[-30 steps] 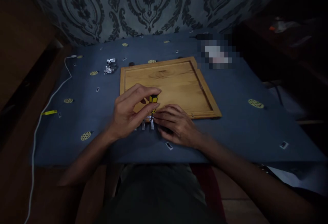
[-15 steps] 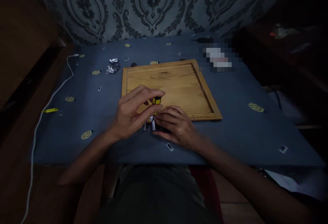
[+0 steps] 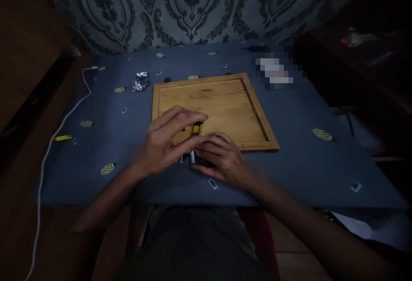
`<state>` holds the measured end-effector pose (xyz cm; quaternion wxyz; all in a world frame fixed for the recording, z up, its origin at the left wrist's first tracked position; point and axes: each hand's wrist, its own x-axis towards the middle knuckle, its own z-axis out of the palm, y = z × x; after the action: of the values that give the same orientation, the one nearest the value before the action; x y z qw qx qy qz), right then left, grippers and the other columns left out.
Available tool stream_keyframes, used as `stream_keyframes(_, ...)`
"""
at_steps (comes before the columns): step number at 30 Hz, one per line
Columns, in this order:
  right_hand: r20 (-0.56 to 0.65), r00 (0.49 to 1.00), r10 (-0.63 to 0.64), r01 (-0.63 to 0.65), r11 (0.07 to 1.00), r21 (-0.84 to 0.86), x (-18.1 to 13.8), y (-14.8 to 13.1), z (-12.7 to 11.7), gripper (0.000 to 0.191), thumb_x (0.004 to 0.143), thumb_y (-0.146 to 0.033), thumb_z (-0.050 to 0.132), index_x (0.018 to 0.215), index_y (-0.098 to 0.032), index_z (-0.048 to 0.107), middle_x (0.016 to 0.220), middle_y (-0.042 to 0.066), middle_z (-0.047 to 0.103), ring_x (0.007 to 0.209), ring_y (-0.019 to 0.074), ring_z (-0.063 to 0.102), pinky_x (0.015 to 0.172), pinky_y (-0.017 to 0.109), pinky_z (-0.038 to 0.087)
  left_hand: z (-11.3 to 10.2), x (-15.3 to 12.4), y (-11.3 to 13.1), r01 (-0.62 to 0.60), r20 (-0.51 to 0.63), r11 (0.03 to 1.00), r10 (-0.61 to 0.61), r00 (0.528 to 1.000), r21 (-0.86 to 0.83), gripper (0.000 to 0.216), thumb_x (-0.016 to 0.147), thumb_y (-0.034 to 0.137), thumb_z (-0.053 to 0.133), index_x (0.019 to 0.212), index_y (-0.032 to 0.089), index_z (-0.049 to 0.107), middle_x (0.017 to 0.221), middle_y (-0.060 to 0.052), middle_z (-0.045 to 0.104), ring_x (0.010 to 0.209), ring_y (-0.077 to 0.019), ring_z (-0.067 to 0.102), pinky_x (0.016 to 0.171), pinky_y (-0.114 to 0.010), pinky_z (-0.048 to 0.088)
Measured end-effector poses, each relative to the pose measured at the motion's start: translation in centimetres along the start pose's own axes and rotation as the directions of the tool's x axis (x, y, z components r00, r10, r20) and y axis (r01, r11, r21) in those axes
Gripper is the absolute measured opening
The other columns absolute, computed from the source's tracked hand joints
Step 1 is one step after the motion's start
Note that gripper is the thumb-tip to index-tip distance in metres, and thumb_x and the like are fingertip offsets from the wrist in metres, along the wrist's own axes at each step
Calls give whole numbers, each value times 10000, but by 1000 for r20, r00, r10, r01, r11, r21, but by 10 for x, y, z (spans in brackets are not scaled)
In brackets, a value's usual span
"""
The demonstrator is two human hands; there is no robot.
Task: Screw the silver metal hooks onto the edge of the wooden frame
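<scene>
My left hand pinches the yellow-and-black handle of a small screwdriver, held upright over the near edge of the wooden tray. Its tip points down at a small silver metal part lying on the blue tablecloth. My right hand rests on the cloth just right of that part, fingers curled and pressing it in place. Much of the metal part is hidden under the two hands.
A blue cloth with yellow dots covers the table. More silver metal parts lie at the back left. A white cable runs down the left side. A yellow strip lies near it. Patterned wall behind.
The screwdriver handle has turned slightly between my left fingers, its yellow side now facing me. Both hands stay where they were.
</scene>
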<state>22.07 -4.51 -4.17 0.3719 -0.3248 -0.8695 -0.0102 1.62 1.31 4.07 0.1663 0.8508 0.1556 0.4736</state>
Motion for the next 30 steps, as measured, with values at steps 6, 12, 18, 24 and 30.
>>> stream_keyframes(6,-10,1000,-6,6,1000,-2,-1,1,1,222,984,-355,685,1087,-172,755,1024,93,816,989,266,723,901,479,555,-1,2,1,23,-31,998,-21,999,51,191,941,240,743,1125,190,729,949,-35,729,849,-130,675,769,-243,579)
stream_keyframes(12,-4,1000,-9,9,1000,1,-1,1,0,237,981,-358,690,1082,-153,751,1047,97,815,992,269,725,907,472,558,-3,2,3,46,10,999,-46,999,14,229,967,178,693,1193,197,721,980,-50,735,884,-142,690,796,-259,586)
stream_keyframes(18,30,999,19,-19,1000,15,-2,1,-1,235,985,-365,686,1115,-184,759,1069,88,814,1023,265,720,932,483,546,-4,2,1,27,21,999,-26,999,-38,250,959,132,689,1205,172,711,998,-63,730,906,-139,688,810,-253,579)
stream_keyframes(24,19,1000,6,-6,1000,12,-2,1,-1,242,987,-360,681,1107,-165,758,1058,96,815,1007,265,722,924,482,557,-4,2,1,26,28,999,-25,999,-40,253,965,128,676,1212,174,704,1004,-62,720,915,-140,682,814,-252,576)
stream_keyframes(30,37,999,29,-31,999,39,-2,1,-1,260,980,-355,688,1172,-196,762,1086,101,812,1031,272,717,945,508,550,-5,2,1,27,34,999,-26,999,-32,261,977,154,664,1232,196,702,1016,-57,728,922,-147,690,818,-267,580)
